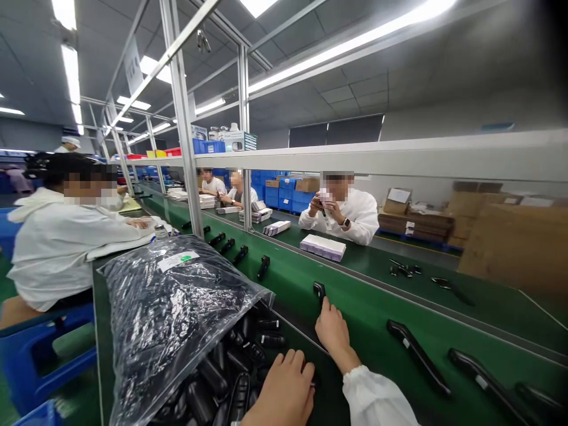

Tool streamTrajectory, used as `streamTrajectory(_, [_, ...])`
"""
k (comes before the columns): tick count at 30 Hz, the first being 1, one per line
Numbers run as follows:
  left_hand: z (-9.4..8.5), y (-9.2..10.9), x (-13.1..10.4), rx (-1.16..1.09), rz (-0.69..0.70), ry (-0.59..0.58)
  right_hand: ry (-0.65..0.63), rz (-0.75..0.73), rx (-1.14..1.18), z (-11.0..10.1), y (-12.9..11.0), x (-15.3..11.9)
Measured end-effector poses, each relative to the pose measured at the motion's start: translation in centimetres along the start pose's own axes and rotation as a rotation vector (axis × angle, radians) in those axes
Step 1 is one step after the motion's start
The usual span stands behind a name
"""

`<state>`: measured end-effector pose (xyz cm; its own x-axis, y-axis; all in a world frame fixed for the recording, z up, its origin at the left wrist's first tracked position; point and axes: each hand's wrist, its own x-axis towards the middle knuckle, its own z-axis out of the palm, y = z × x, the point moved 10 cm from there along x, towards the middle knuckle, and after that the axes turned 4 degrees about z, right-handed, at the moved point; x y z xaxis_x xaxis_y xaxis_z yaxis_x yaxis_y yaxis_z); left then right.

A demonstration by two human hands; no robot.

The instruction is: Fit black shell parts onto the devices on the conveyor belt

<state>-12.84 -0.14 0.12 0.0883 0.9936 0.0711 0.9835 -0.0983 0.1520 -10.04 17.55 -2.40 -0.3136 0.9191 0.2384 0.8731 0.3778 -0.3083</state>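
Note:
My right hand (333, 331) reaches over the green conveyor belt (293, 281), its fingers on a black angled-head plastic piece (319, 290) standing out beyond the fingertips. Lower down, my left hand (286, 384) is curled palm-down beside the pile; a dark end of a black plastic piece (314, 380) shows at its fingers, mostly hidden. Black plastic pieces (215, 376) spill from the mouth of a large clear plastic bag (177, 319) left of my hands. A white label (178, 260) with a green dot is on the bag.
More black pieces lie spaced along the belt, some left (263, 267) and a long one right (419, 358). A metal frame post (184, 118) rises ahead. Across the belt, a person (355, 213) holds a small item behind white boxes (323, 247). Another person (66, 236) sits left.

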Motion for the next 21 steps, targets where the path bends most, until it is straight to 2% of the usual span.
streamTrajectory(4, [0.3, 0.4, 0.2, -0.033, 0.003, 0.019, 0.011, 0.048, -0.134, -0.4, 0.6, 0.7])
streamTrajectory(9, [0.1, 0.5, 0.2, -0.131, -0.026, 0.072, 0.006, 0.070, -0.091, -0.7, 1.8, 0.9])
streamTrajectory(12, [-0.8, 0.2, 0.2, -0.214, -0.015, 0.156, 0.138, 0.039, 0.057, -3.0, 2.5, -0.2])
streamTrajectory(14, [-1.5, -0.3, 0.1, -0.259, -0.007, 0.221, 0.152, -0.107, 0.294, -4.7, 1.8, -1.4])
streamTrajectory(15, [-1.8, -0.4, 0.1, -0.278, -0.002, 0.243, 0.069, -0.203, 0.447, -5.1, 1.1, -2.1])
streamTrajectory(16, [-2.0, -0.5, 0.1, -0.295, 0.009, 0.254, -0.083, -0.291, 0.601, -5.2, 0.2, -2.9])
streamTrajectory(19, [-2.4, -0.2, 0.3, -0.341, 0.082, 0.251, -0.727, -0.430, 0.911, -4.3, -3.1, -6.8])
streamTrajectory(20, [-2.4, 0.1, 0.3, -0.356, 0.109, 0.244, -0.891, -0.449, 0.949, -4.3, -3.9, -8.2])
streamTrajectory(21, [-2.5, 0.3, 0.3, -0.368, 0.130, 0.238, -0.992, -0.459, 0.966, -4.4, -4.4, -9.2])
